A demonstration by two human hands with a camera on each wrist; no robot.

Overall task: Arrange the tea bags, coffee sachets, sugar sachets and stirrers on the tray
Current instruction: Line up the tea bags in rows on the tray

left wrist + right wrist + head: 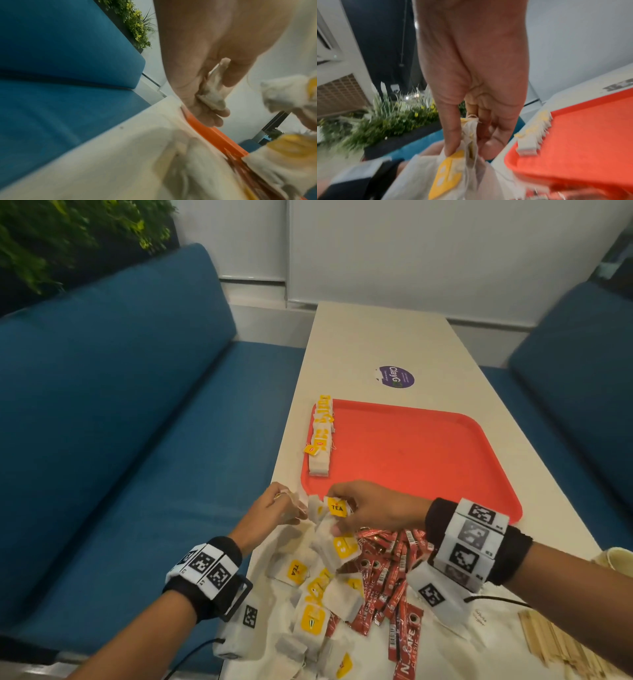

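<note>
A red tray (411, 453) lies on the table with a row of tea bags (321, 436) along its left edge. My left hand (284, 506) pinches a tea bag (214, 89) just off the tray's near left corner. Beside it, my right hand (346, 508) holds a bunch of tea bags (337, 508) with yellow tags between thumb and fingers (453, 142), above the loose pile of tea bags (311, 587). Red coffee sachets (387, 570) are heaped to the pile's right. Wooden stirrers (561, 642) lie at the near right.
A blue bench seat (137, 412) runs along the table's left edge, another (582, 371) along the right. A purple sticker (395, 376) sits beyond the tray. A paper cup rim (615, 556) shows at the right edge. A white cloth (445, 645) lies under the piles.
</note>
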